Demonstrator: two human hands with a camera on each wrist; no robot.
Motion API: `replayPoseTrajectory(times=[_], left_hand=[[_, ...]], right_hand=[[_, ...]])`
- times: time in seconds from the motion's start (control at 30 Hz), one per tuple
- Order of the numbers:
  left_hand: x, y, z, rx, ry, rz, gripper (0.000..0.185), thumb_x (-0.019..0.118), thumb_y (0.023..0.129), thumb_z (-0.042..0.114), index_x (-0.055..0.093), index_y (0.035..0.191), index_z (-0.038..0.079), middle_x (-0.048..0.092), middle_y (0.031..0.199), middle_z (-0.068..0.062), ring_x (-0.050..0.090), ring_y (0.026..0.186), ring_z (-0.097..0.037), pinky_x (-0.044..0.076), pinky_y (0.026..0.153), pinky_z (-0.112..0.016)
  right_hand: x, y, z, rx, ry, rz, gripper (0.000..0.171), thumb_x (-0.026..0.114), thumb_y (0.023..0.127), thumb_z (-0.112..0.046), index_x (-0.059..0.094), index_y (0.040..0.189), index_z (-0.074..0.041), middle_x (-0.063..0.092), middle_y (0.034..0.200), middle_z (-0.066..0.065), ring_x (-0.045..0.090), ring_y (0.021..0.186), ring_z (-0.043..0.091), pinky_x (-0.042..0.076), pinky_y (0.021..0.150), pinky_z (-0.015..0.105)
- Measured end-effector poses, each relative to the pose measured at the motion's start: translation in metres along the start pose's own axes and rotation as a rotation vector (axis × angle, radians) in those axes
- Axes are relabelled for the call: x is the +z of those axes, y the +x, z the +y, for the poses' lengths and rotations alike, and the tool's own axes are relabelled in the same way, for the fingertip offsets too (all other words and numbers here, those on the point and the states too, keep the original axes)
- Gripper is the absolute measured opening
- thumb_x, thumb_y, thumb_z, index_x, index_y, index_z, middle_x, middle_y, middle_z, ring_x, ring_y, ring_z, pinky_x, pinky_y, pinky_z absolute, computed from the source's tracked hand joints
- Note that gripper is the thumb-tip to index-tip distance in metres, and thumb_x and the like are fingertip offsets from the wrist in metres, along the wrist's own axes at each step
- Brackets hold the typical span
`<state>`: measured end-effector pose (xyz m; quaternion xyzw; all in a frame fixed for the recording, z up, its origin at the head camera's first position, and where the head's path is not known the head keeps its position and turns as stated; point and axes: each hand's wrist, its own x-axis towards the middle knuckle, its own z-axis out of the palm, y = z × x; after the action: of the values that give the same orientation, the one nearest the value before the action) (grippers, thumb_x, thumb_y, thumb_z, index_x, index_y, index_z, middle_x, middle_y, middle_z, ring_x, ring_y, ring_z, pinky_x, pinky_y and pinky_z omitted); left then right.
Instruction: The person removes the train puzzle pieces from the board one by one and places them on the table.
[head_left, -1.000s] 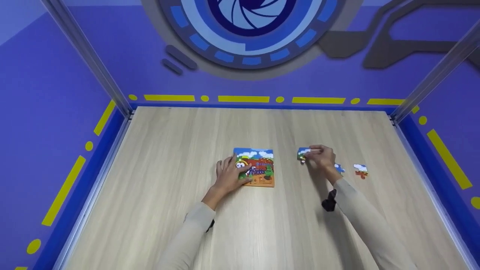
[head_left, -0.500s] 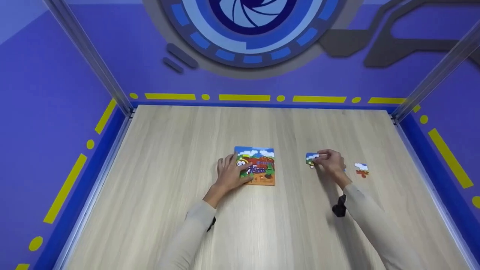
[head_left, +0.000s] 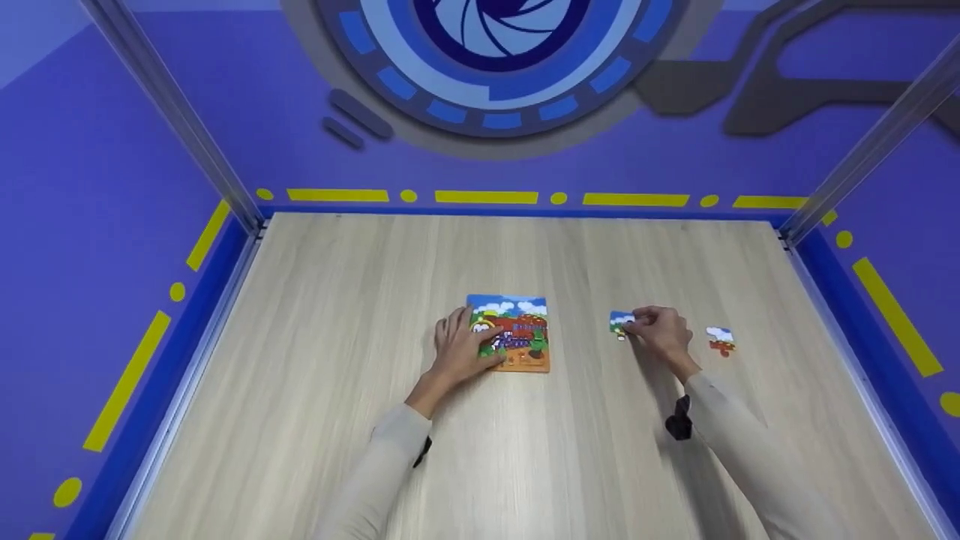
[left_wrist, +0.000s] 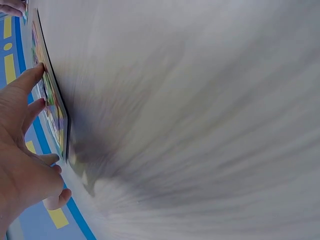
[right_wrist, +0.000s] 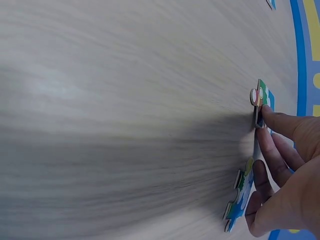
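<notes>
Fingers of our right hand [head_left: 664, 331] pinch a piece [head_left: 620, 320] right of the puzzle [head_left: 529, 309], on which our left hand [head_left: 459, 351] rests, fingers spread, so we should hold that piece lightly, by its edge.

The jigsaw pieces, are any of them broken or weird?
Nothing stands out; I see no damage. The right hand pinches a cloud-and-grass piece, a blue piece lies close to that hand, and a cloud-topped piece lies farther right. They're simply loose, apart from the puzzle board.
</notes>
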<state>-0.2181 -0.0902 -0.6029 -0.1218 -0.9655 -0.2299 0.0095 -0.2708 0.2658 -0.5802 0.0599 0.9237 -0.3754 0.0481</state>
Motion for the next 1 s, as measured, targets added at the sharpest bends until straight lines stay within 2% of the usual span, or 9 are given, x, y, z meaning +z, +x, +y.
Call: replayPoseTrajectory(times=[0.23,0.5,0.63,0.73,0.8,0.9,1.0], left_hand=[[0.0,0.0,0.001,0.013,-0.016,-0.001,0.055,0.069,0.082,0.048,0.059,0.131,0.025,0.029,0.15,-0.024,0.022,0.138,-0.039,0.015,0.105,-0.062],[-0.002,0.004,0.006,0.034,-0.021,-0.004,0.056,0.066,0.082,0.052,0.058,0.131,0.026,0.031,0.149,-0.021,0.023,0.137,-0.038,0.017,0.104,-0.061],[0.001,0.005,0.012,0.056,-0.07,-0.025,0.057,0.063,0.085,0.052,0.057,0.133,0.024,0.029,0.151,-0.022,0.02,0.139,-0.039,0.014,0.104,-0.062],[0.005,0.006,0.016,0.061,-0.084,-0.044,0.056,0.061,0.086,0.052,0.056,0.134,0.024,0.027,0.152,-0.021,0.018,0.14,-0.039,0.013,0.105,-0.061],[0.009,0.006,0.018,0.06,-0.074,-0.042,0.056,0.06,0.086,0.053,0.056,0.134,0.025,0.027,0.152,-0.021,0.019,0.14,-0.038,0.014,0.105,-0.06],[0.014,0.007,0.02,0.063,-0.067,-0.013,0.055,0.061,0.086,0.053,0.058,0.132,0.024,0.029,0.151,-0.021,0.022,0.138,-0.038,0.015,0.104,-0.061],[0.017,0.007,0.022,0.062,-0.07,0.025,0.053,0.063,0.085,0.051,0.06,0.13,0.023,0.031,0.149,-0.022,0.024,0.137,-0.039,0.016,0.103,-0.063]], right_hand=[[0.002,0.0,0.002,-0.034,-0.04,0.005,0.034,0.066,0.088,-0.019,0.066,0.116,0.0,0.069,0.101,0.017,0.059,0.092,0.03,0.028,0.088,0.052],[0.002,0.003,0.0,-0.059,-0.018,0.024,0.031,0.064,0.089,-0.02,0.067,0.114,-0.003,0.07,0.102,0.016,0.061,0.096,0.031,0.029,0.087,0.051],[0.006,0.004,-0.006,-0.087,0.015,0.032,0.028,0.063,0.09,-0.019,0.068,0.112,-0.003,0.071,0.096,0.015,0.064,0.087,0.027,0.038,0.081,0.039],[0.013,0.003,-0.012,-0.122,0.061,0.021,0.026,0.064,0.09,-0.017,0.068,0.11,-0.001,0.07,0.093,0.015,0.064,0.078,0.022,0.044,0.066,0.025],[0.019,0.002,-0.018,-0.148,0.09,0.001,0.025,0.064,0.09,-0.015,0.068,0.109,0.0,0.069,0.093,0.015,0.062,0.075,0.019,0.045,0.06,0.021],[0.029,-0.001,-0.027,-0.191,0.119,-0.041,0.024,0.066,0.088,-0.012,0.068,0.108,0.002,0.068,0.093,0.016,0.056,0.075,0.016,0.042,0.059,0.018],[0.039,-0.005,-0.037,-0.223,0.137,-0.096,0.024,0.066,0.088,-0.011,0.068,0.109,0.002,0.068,0.094,0.015,0.055,0.078,0.016,0.041,0.064,0.019]])
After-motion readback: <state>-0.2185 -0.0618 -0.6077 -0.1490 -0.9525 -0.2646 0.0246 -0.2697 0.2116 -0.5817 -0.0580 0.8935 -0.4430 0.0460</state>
